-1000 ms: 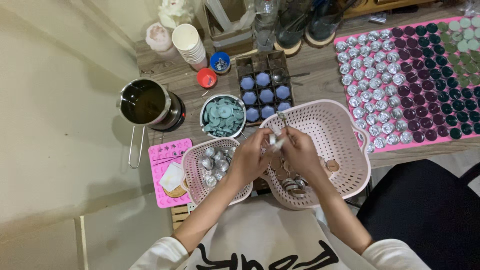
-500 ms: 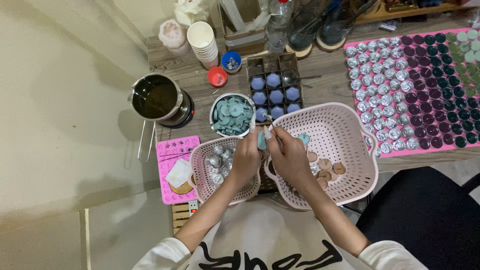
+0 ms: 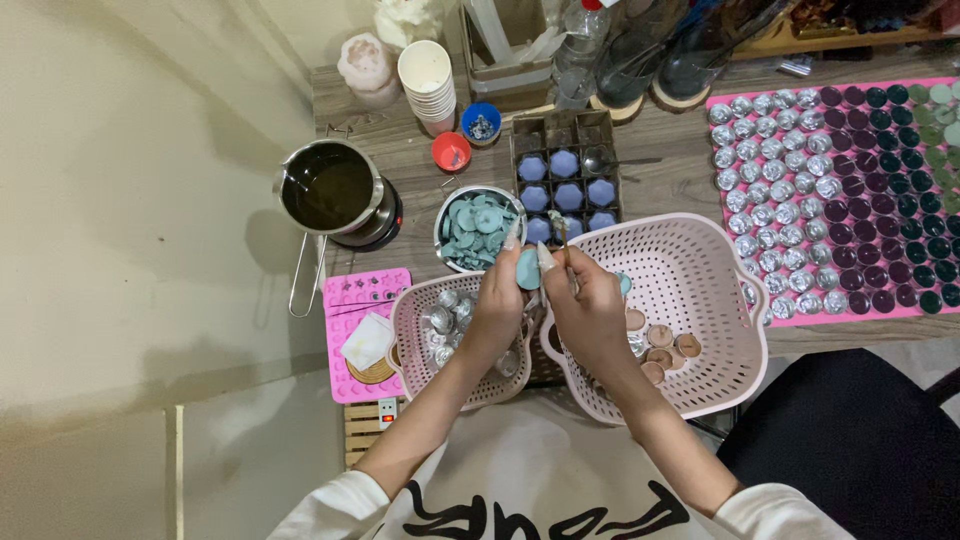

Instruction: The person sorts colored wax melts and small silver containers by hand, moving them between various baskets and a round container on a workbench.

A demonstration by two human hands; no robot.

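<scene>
Sleeves of a pale garment lead up to two hands that meet above the gap between two pink baskets. The left hand (image 3: 497,300) pinches a teal wax disc (image 3: 527,268) between thumb and fingers, holding it upright just over the rim of the small pink basket (image 3: 412,340), which carries silver foil cups. The right hand (image 3: 590,305) is closed around a thin stick-like tool (image 3: 563,240) whose tip points away from the person, close beside the disc; whether it touches the disc cannot be told. Under the right hand sits the large pink basket (image 3: 700,250), with a few brown round pieces near its bottom. Left of the small basket lies a pink mould mat (image 3: 350,300). Farther on the desk (image 3: 680,180) stand a metal bowl of teal discs (image 3: 475,225) and a dark tray of blue wax pieces (image 3: 565,190), then a pot of dark liquid (image 3: 330,190) to the left. At the right, a pink sheet (image 3: 735,300) bears rows of silver and dark cups. A stack of paper cups (image 3: 428,85) stands at the far edge.
</scene>
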